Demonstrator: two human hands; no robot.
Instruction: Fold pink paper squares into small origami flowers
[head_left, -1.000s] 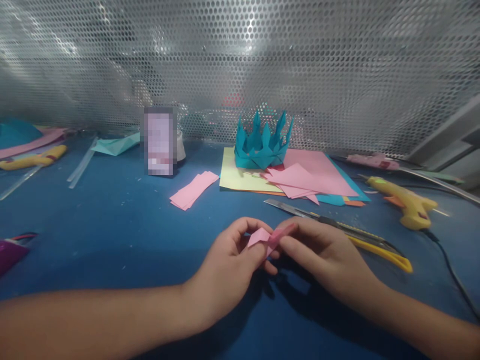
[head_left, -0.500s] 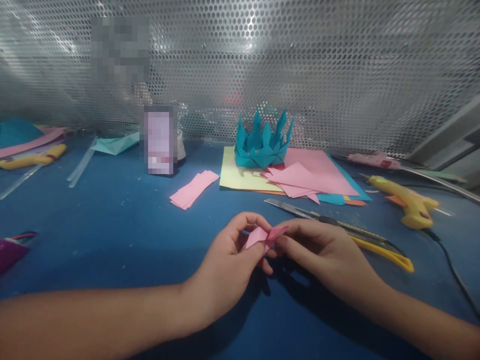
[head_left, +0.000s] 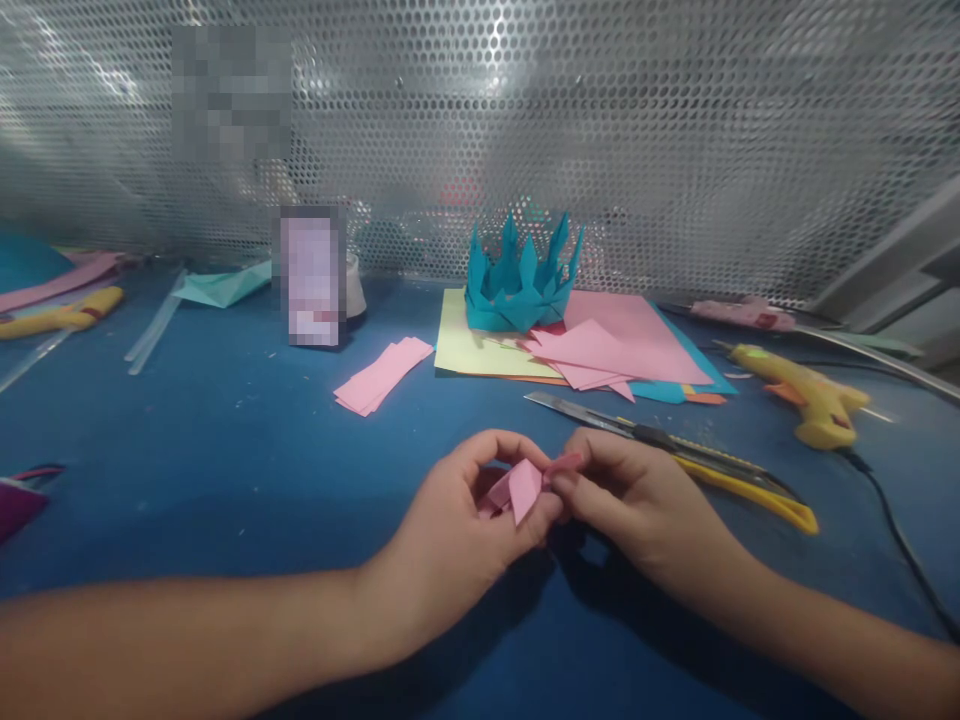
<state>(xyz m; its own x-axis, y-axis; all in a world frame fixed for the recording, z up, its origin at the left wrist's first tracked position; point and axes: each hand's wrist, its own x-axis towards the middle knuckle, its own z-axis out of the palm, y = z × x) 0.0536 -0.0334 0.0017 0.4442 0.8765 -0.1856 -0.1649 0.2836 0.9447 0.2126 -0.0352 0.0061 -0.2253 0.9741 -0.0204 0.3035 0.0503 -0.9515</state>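
Observation:
Between both hands, above the blue tabletop, is a small folded pink paper piece with pointed flaps. My left hand curls around it, thumb in front and fingers behind. The thumb and forefinger of my right hand pinch its darker pink end. Parts of the piece are hidden by the fingers. Just beyond my right hand lies a yellow utility knife, its blade pointing left. A fanned stack of pink paper strips rests farther off to the left.
A teal folded paper crown stands on coloured paper sheets. At right sits a yellow glue gun with a black cord. A phone leans upright at back left, near clear glue sticks. Perforated metal walls the back.
The folded pink paper has been turned in my fingers, so a pointed flap now faces me. My left thumb has shifted right, closer to my right fingertips. The view has moved slightly.

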